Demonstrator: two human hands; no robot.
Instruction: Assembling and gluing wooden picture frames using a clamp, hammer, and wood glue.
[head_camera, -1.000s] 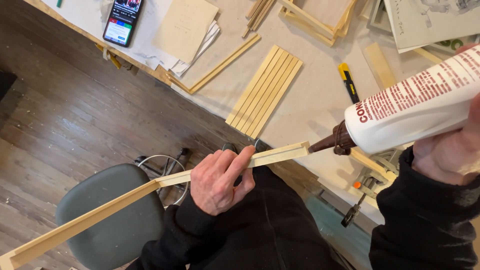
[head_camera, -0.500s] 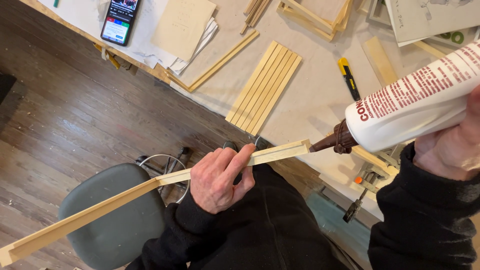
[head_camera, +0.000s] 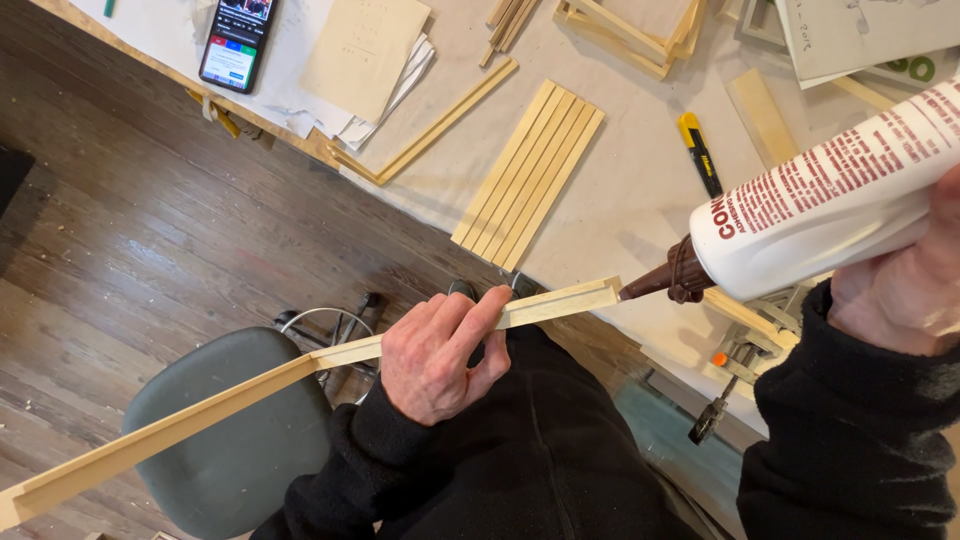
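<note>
The left hand (head_camera: 440, 355) is closed around a long wooden moulding strip (head_camera: 200, 410), fingers wrapped over its top and the forefinger laid along it toward the near end. The strip runs slantwise from the lower left corner of the view up to its cut end, which sits just off the edge of the worktable (head_camera: 640, 190), above the person's dark-clothed lap. The right hand (head_camera: 905, 290) grips a white glue bottle (head_camera: 830, 210) with red lettering, held nearly level beyond that cut end; its brown nozzle (head_camera: 665, 283) points at the end of the strip and looks to touch it or stand just short of it, which of the two I cannot tell.

On the worktable, past the strip's cut end, lies a row of flat wooden slats (head_camera: 530, 175) side by side. Beside the slats, farther from the strip, a single longer strip (head_camera: 440, 125) lies at an angle, and beyond it a stack of papers (head_camera: 365, 50) and a phone (head_camera: 238, 42) with its screen lit. A yellow-and-black utility knife (head_camera: 700, 153) rests near the bottle. Below the held strip, on the wooden floor, stands a grey stool (head_camera: 225, 440)
</note>
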